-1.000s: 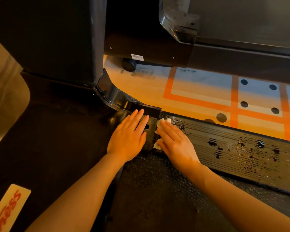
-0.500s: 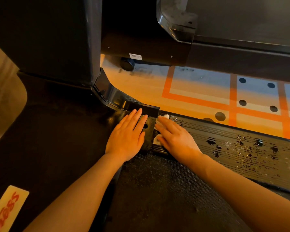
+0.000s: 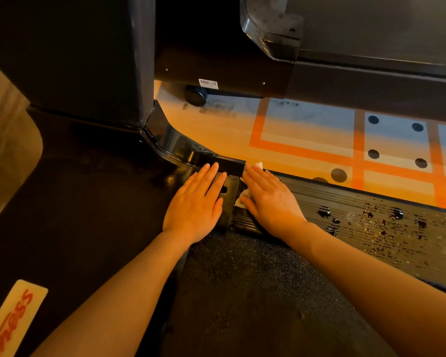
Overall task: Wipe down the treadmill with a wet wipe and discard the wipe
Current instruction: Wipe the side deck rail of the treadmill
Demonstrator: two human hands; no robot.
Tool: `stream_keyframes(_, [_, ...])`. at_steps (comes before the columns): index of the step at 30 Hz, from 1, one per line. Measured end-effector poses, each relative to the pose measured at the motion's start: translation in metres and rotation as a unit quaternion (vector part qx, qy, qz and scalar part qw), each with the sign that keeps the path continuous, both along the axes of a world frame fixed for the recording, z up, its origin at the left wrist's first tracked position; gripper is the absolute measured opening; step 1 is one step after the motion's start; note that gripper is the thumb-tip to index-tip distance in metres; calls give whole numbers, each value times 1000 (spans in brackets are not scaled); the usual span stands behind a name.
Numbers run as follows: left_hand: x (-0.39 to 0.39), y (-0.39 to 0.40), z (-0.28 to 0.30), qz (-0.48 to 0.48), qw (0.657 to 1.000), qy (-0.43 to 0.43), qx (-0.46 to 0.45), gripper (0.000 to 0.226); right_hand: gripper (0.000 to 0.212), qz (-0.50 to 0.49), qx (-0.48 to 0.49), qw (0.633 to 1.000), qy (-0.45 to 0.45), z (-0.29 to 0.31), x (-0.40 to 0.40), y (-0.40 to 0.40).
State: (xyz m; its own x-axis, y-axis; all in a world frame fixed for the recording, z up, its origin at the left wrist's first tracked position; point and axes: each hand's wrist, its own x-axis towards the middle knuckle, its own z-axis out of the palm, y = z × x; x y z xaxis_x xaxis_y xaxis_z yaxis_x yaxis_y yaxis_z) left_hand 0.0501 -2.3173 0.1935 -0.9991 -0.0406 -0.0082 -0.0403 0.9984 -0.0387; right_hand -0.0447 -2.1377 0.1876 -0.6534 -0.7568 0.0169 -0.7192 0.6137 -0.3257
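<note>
I look down at the black treadmill. Its ribbed side rail point(image 3: 358, 210) runs to the right and shines with wet patches. My right hand point(image 3: 271, 199) lies flat with straight fingers on the rail's left end, pressing a white wet wipe point(image 3: 243, 195) that peeks out under the fingers and at the fingertips. My left hand point(image 3: 197, 204) rests flat beside it on the glossy black end cap point(image 3: 227, 164). The dark textured running belt point(image 3: 255, 292) fills the bottom centre.
The treadmill's black motor cover point(image 3: 70, 176) and upright point(image 3: 75, 55) stand at left. Another machine's base point(image 3: 345, 47) with a small wheel point(image 3: 196, 95) sits behind. Between lies orange floor point(image 3: 307, 140) with orange lines and black dots. A cream label point(image 3: 13, 318) with red letters is at bottom left.
My right hand has slid the wipe a little forward and left, tight against the end cap. The left hand has stayed in place.
</note>
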Motion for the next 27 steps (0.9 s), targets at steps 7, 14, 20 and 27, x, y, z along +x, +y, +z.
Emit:
stream_keyframes(7, [1, 0, 2, 2, 1000, 3, 21, 55, 48, 54, -19, 997, 46, -9, 54, 20])
stream_keyframes(14, [0, 0, 3, 2, 1000, -8, 21, 56, 43, 111, -12, 990, 89, -20, 63, 25])
stream_keyframes(20, [1, 0, 3, 2, 1000, -14, 14, 57, 55, -13, 66, 994, 86, -7, 35, 27])
stream_keyframes(27, [1, 1, 3, 4, 1000, -17, 17, 57, 55, -19, 96, 994, 41, -6, 52, 23])
